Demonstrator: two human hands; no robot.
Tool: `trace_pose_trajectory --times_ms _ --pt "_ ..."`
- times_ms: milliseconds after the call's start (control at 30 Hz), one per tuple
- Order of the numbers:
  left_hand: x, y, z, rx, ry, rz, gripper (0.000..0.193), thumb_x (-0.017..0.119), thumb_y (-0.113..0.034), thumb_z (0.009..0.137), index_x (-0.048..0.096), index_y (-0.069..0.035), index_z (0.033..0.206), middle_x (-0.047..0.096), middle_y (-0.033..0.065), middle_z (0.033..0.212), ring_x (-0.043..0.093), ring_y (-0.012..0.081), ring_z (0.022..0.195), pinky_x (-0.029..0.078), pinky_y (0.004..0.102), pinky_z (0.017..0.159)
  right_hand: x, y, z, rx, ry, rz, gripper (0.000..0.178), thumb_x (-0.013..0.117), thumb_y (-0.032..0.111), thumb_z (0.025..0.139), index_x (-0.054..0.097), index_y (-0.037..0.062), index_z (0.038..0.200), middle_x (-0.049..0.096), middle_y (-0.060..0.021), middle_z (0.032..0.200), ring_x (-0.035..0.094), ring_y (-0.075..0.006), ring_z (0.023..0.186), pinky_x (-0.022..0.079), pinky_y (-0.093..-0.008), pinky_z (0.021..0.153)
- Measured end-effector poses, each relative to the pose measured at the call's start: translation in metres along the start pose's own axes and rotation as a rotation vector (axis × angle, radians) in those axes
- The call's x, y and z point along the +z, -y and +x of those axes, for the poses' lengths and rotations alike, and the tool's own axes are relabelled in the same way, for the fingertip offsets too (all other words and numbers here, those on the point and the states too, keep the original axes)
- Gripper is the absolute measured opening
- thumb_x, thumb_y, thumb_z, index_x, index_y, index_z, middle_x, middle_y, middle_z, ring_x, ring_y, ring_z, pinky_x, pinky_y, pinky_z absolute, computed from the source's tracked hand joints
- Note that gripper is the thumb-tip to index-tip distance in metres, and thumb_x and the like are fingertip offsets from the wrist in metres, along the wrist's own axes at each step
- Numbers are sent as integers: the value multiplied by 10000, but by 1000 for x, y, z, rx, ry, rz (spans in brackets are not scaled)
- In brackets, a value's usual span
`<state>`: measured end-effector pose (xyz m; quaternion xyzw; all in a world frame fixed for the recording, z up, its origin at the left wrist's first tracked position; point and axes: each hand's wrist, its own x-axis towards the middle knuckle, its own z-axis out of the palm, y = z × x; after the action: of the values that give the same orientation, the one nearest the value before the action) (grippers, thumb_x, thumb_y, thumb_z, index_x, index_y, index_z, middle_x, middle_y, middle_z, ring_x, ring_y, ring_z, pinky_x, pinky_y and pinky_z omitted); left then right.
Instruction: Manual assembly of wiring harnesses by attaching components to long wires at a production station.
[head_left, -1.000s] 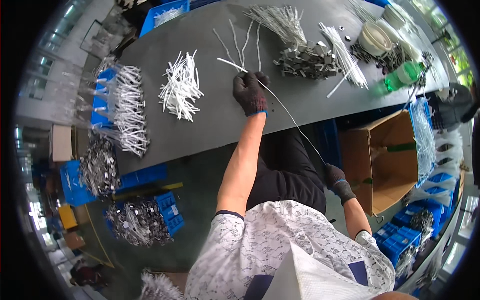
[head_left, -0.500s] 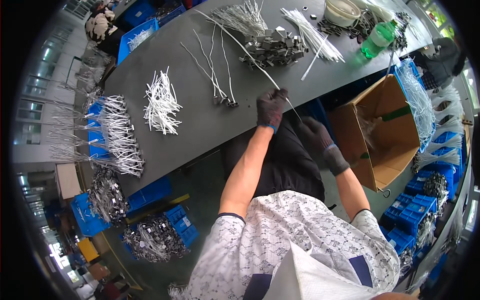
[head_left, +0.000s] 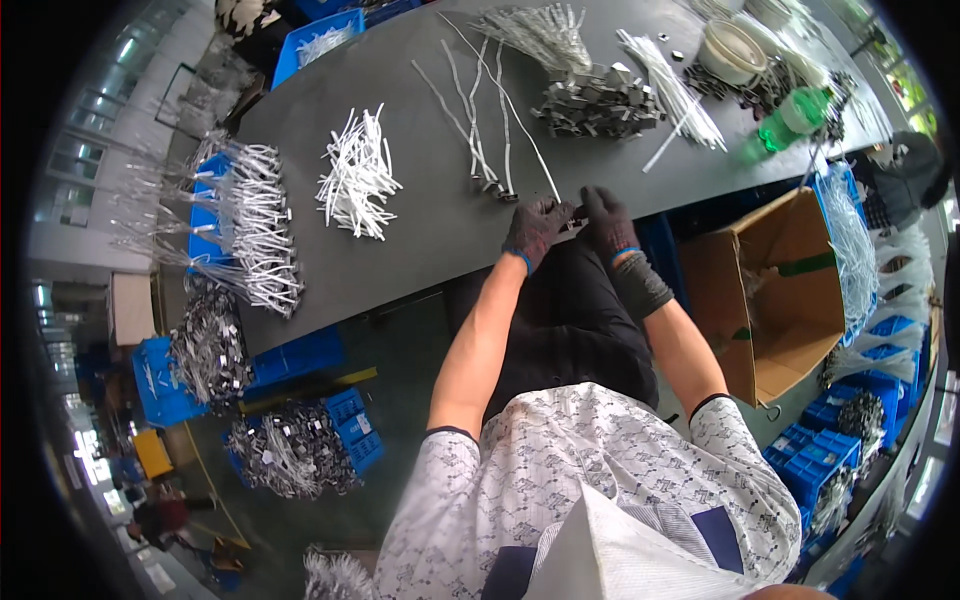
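At the table's near edge my two gloved hands meet, both closed. My left hand (head_left: 533, 236) pinches the lower end of a thin white cable (head_left: 522, 123), whose length runs away up across the table. My right hand (head_left: 607, 222) is against its fingertips, with a small dark piece (head_left: 573, 225) between the hands; the fingers partly hide it. Just beyond my left hand lie several pale cables (head_left: 470, 120) with dark block-shaped ends. Farther off is a heap of small grey metal-looking blocks (head_left: 600, 103), with a bundle of clear strands (head_left: 535, 33) behind it.
White tube pieces (head_left: 360, 175) lie in a pile left of centre; bundled white cables (head_left: 262, 230) line the table's left end. To the right are long white tubes (head_left: 675, 90), a round tub (head_left: 735, 52) and a green bottle (head_left: 795, 118). An open cardboard box (head_left: 715, 300) stands beside my right arm.
My right hand has come up from below the table edge to meet my left hand. The cable now lies at a steeper angle, and the view has shifted slightly.
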<state>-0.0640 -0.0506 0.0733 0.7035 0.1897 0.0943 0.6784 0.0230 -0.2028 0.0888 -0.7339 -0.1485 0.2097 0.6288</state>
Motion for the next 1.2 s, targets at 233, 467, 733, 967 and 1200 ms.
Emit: trace_pose_trajectory --times_ms 233,467,733,967,1200 --pt "-110 -7 42 -27 -258 529 410 640 -444 886 734 -55 975 703 178 791 718 284 772 536 418 701 -44 -18 114 -217 -384 -859 654 660 364 903 447 120 1471 643 -279 1233 607 -488 1130 486 -547 961" --pt "-226 26 51 -399 -799 864 309 590 -376 892 710 -100 966 720 182 943 697 397 901 540 496 766 -71 -73 204 -240 -336 -891 427 620 429 915 689 105 1185 701 -239 1110 646 -456 1037 517 -524 897" --pt "-269 49 116 -575 -746 1182 369 650 -468 850 729 -128 969 741 155 1036 725 358 984 586 478 800 -57 -57 158 228 -203 -666 426 670 420 866 717 57 1085 700 -227 1152 671 -397 1046 548 -459 858" --pt "-291 90 90 -592 -585 1235 304 669 -353 836 743 -88 967 747 182 1017 731 385 929 587 494 753 -46 -25 115 494 0 -316 464 691 375 861 694 -12 1117 730 -137 874 696 -228 773 553 -370 676" --pt "-248 78 39 -578 -561 -709 25 674 -80 904 665 -85 881 640 31 749 566 105 543 449 241 470 -104 -107 -13 82 -143 -210 267 654 252 961 622 0 1045 680 -109 848 655 -212 740 522 -381 659"
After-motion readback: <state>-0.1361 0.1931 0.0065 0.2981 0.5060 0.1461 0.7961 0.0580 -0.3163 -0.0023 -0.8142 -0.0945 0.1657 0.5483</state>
